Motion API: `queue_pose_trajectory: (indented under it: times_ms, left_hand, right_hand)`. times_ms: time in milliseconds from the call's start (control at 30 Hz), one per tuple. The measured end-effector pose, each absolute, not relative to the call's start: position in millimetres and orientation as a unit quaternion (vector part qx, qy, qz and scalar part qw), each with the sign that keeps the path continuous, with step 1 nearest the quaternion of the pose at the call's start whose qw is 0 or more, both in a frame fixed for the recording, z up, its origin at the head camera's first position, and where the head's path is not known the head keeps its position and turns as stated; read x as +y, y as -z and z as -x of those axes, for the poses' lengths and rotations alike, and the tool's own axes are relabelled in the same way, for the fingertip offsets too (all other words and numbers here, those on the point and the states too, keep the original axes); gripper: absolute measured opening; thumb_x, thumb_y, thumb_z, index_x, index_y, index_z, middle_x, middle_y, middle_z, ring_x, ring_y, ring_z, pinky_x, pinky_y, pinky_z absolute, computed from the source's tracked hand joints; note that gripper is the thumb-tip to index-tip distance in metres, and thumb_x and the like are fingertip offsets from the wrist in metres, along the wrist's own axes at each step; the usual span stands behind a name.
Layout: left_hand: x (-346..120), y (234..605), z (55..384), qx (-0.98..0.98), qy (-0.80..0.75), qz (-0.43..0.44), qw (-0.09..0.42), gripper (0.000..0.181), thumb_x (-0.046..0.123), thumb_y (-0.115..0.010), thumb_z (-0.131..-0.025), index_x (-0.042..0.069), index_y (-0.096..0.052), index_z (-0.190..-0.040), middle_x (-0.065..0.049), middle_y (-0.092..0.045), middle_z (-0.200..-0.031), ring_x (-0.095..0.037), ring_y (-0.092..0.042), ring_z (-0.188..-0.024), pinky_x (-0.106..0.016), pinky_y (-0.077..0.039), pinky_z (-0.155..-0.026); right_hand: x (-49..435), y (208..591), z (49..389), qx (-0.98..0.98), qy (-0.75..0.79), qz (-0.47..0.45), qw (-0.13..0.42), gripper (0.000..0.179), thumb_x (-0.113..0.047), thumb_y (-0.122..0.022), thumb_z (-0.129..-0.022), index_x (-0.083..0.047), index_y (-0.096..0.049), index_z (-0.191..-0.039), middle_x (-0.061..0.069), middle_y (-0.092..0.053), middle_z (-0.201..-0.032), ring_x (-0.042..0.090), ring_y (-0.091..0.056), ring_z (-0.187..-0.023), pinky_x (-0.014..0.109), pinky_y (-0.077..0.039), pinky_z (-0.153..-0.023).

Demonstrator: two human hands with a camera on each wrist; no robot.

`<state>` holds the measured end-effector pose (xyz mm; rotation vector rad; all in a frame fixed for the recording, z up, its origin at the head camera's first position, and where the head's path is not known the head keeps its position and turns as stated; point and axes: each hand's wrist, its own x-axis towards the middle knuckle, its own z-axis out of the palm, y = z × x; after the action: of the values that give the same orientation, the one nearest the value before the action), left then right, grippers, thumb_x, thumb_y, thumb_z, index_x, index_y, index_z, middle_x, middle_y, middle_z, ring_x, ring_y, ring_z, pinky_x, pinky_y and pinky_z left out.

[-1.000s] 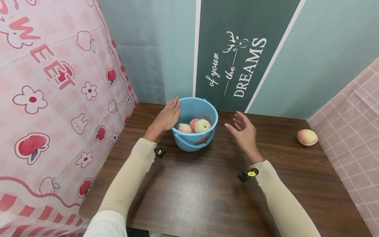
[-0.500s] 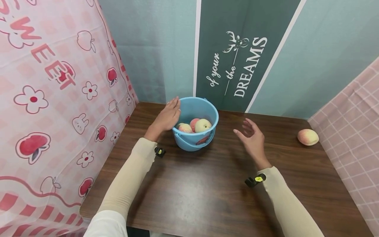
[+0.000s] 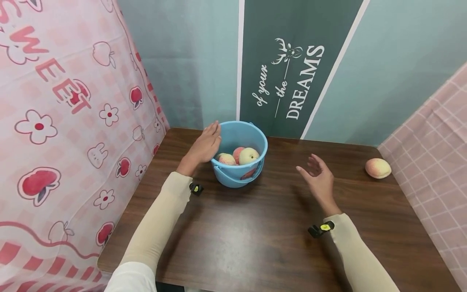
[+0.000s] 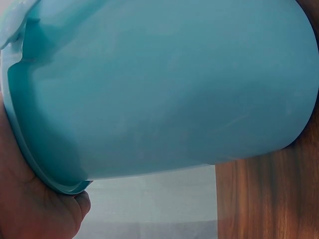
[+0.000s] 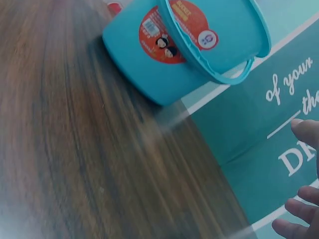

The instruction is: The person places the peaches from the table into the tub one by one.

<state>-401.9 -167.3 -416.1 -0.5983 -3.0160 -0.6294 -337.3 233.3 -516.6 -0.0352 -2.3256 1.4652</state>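
Note:
A light blue bucket (image 3: pixel 242 134) stands upright on the table with several peaches inside, among them a pale one (image 3: pixel 249 156) and a blushed one (image 3: pixel 228 159). My left hand (image 3: pixel 204 147) rests on the bucket's left rim with its fingers extended. In the left wrist view, the palm (image 4: pixel 35 214) lies against the rim beside the blue wall (image 4: pixel 164 94). Over the table to the right of the bucket, my right hand (image 3: pixel 320 179) holds nothing, its fingers loosely spread and thumb apart. A single peach (image 3: pixel 378 168) lies farther right on the table.
The dark wood table (image 3: pixel 233 235) meets a green and teal printed cloth (image 3: pixel 303 73) at the back. A pink fruit-patterned cloth (image 3: pixel 73 162) hangs along the left, a pink checked one (image 3: pixel 434 162) along the right. The bucket's handle (image 5: pixel 192 50) hangs down its front.
My right hand has moved away from the bucket, to the right and nearer to me. The left hand, bucket and peaches have stayed in place.

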Motion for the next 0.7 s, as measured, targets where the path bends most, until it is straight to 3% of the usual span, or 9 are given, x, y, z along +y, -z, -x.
queue_pose_trajectory:
  times_ms: [700]
  left_hand:
    - [-169.1, 419.3, 401.3, -0.961, 0.196, 0.194, 0.005, 0.061, 0.035, -0.015, -0.111, 0.001, -0.012, -0.161, -0.011, -0.001, -0.17, -0.022, 0.004, -0.156, -0.038, -0.002, -0.125]
  right_hand:
    - [271.2, 544.6, 324.4, -0.832, -0.502, 0.085, 0.221, 0.071, -0.029, -0.082, -0.087, -0.017, -0.051, -0.149, 0.012, -0.061, -0.139, 0.028, -0.059, -0.125, 0.035, -0.051, -0.101]
